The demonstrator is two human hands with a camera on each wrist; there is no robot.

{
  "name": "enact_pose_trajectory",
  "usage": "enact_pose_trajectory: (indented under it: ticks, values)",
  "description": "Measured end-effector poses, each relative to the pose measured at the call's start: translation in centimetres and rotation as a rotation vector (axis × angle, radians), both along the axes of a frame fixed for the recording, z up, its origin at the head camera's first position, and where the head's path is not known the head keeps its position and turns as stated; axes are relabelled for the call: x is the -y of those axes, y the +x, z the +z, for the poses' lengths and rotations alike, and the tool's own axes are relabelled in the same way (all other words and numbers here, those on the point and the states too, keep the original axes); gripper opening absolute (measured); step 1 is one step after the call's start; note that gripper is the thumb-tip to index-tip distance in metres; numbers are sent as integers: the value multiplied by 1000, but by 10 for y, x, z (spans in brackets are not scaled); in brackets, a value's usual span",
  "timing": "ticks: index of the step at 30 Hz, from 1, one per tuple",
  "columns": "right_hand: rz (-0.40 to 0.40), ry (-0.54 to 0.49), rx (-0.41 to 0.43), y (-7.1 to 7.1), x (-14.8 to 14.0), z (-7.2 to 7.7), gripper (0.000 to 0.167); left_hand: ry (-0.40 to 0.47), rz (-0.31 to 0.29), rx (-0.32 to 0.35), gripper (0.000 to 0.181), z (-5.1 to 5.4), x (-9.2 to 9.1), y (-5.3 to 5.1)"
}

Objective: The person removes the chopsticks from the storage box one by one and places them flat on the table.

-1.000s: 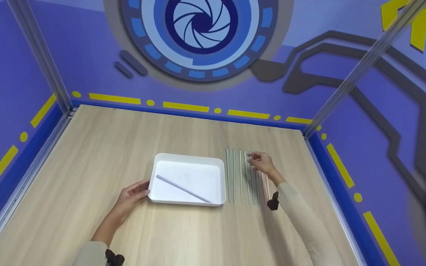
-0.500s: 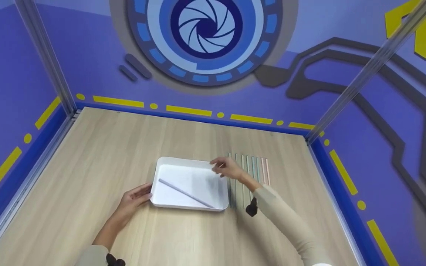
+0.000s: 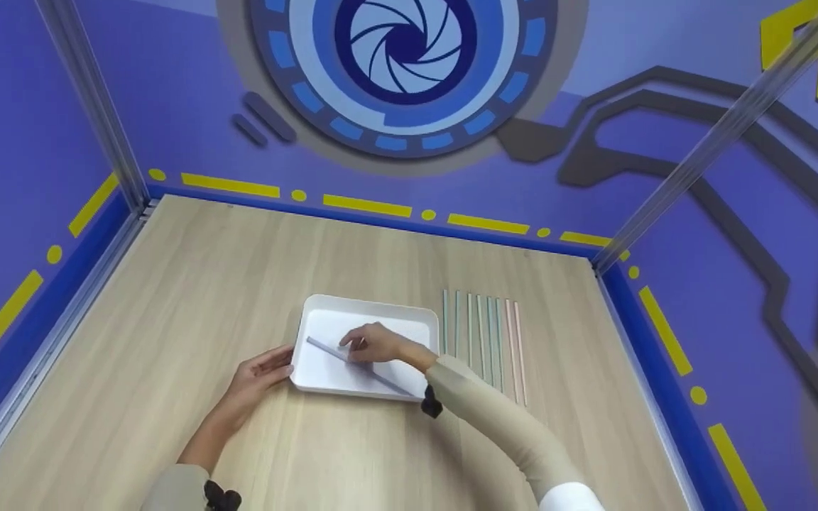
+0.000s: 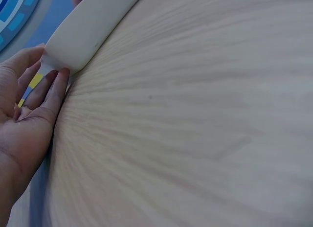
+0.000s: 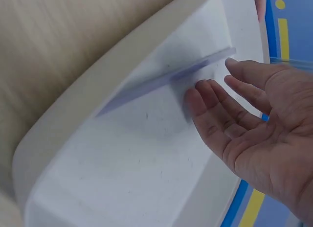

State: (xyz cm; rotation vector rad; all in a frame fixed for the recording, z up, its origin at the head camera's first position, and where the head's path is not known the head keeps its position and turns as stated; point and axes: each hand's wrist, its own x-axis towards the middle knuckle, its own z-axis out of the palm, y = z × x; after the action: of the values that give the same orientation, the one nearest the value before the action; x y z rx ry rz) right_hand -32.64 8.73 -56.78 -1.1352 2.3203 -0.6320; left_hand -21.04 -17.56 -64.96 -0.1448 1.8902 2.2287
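Note:
A white rectangular tray [image 3: 420,319] lies on the table, with one pale purple straw [image 5: 161,81] slanting across its floor. My left hand [image 3: 253,383] touches the tray's left side with nearly straight fingers; in the left wrist view those fingers [image 4: 61,85] meet its outer wall. Over the tray, my right hand [image 3: 377,343] hovers by the straw and covers part of it in the head view. Seen from the right wrist, the thumb and loosely bent fingers [image 5: 210,109] stand apart, holding nothing, close beside the straw.
Several thin straws lie side by side on the wooden table [image 3: 238,270], right of the tray: bluish, pale green and pink [image 3: 520,355]. Purple-blue panels [image 3: 167,128] with metal corner posts [image 3: 693,142] enclose the table at the back and sides.
My right hand has moved left from above the straws on the table to over the tray. The left hand keeps its place at the tray's side. The purple straw lies as before.

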Motion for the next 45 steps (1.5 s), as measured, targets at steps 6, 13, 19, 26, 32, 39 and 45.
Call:
enact_pose_trajectory:
  ticks: [6,13,19,26,32,39,45]
  values:
    - [39,60,-22,-1,11,-7,26,15,2,0,58,-1,-1,1]
    - [5,137,-77,-1,15,-10,30,11,-1,-6,58,-2,0,0]
    - [-1,150,-143,0,14,-10,30,9,3,4,56,-1,0,-1]
    - [-18,95,-121,0,11,-8,29,6,18,20,55,-2,0,-1]
    - [-98,8,-70,-2,8,0,33,-5,18,6,58,-1,1,-2]
    - [-240,-141,35,-7,3,6,36,-12,29,16,58,-1,1,-3]
    - [-412,-350,113,-10,-4,9,38,-23,26,26,57,-2,0,-2]
